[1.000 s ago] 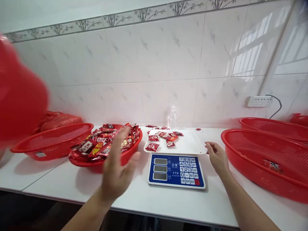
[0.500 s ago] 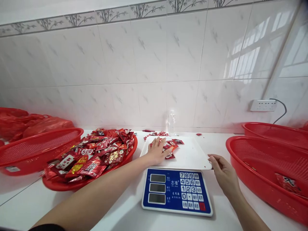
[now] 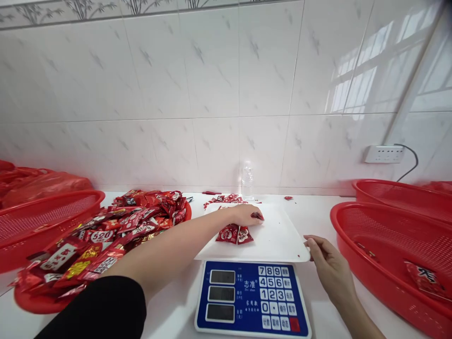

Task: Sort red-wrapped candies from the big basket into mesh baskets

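Note:
My left hand (image 3: 245,214) reaches over the white scale pan (image 3: 275,235), its fingers curled round a small dark red packet (image 3: 257,215). Two red packets (image 3: 228,233) lie on the pan just below that hand, side by side. With its thumb and fingers pressed together, my right hand (image 3: 325,256) grips the pan's near right corner. Under the pan's front edge stands a blue and white scale (image 3: 252,299) with number keys; its three displays look dark.
A red basket heaped with packets (image 3: 102,240) stands left of the scale, another red basket (image 3: 52,219) behind it. Red baskets (image 3: 391,235) stand at the right, one holding a packet. A clear bottle (image 3: 247,181) and red scraps (image 3: 229,200) lie near the wall.
My left hand has moved right and away over the pan and its fingers have curled round a packet. The other packets on the pan are rearranged. The view has tilted down.

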Tool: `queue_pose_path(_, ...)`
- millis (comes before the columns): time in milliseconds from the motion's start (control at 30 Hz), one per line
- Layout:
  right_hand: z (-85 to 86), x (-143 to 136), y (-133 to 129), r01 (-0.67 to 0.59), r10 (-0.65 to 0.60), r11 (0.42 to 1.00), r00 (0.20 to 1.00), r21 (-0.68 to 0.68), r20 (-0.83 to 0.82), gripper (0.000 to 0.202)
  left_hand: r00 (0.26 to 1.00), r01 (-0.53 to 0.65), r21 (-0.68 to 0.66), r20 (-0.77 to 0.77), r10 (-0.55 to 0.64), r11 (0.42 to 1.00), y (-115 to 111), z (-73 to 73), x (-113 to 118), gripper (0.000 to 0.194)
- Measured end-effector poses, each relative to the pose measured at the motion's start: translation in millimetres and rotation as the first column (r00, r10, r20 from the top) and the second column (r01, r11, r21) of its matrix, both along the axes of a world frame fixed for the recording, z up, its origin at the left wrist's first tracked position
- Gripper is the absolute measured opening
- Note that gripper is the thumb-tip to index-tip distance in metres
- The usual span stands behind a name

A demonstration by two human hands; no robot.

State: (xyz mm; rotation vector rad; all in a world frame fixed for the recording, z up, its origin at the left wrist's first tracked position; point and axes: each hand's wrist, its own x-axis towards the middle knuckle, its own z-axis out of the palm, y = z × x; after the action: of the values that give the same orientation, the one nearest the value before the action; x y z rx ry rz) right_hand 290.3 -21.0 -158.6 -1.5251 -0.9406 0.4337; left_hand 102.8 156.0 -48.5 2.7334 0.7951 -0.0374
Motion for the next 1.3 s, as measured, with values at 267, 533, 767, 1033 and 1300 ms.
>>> queue_pose_path(267,-2.0,9,-1,0.12,-0.12,0.993,0.993,-0.017,0.005,0.049,0.979,-0.011,-0.124,0.203,0.036,0.992,-3,19.9,-24,0.026)
queue_pose_path(533,-3.6,-13,-19,-0.046,-0.187,0.909,0.844,0.414,0.502,0.041,0.933,-0.045,-0.501,0.289,0.216,0.864,-63,29.4,-24,0.063)
queue_pose_path(767,3.4,-43,-23,-0.534,-0.023,0.763,0.54,0.364,0.841,0.054,0.967,-0.001,-0.539,0.214,0.138,0.842,-138,10.8,-24,0.094)
queue_pose_path(1033,-23.5,-16,-26,0.077,-0.125,0.985,0.937,0.155,0.327,0.038,0.92,-0.193,-0.09,0.329,0.212,0.977,-47,23.7,-69,0.048)
queue_pose_path(1300,-3.5,-18,-26,0.186,-0.187,0.982,0.978,0.01,0.093,0.055,0.935,-0.341,-0.095,0.068,0.348,0.935,3,-5.2,-70,0.073)
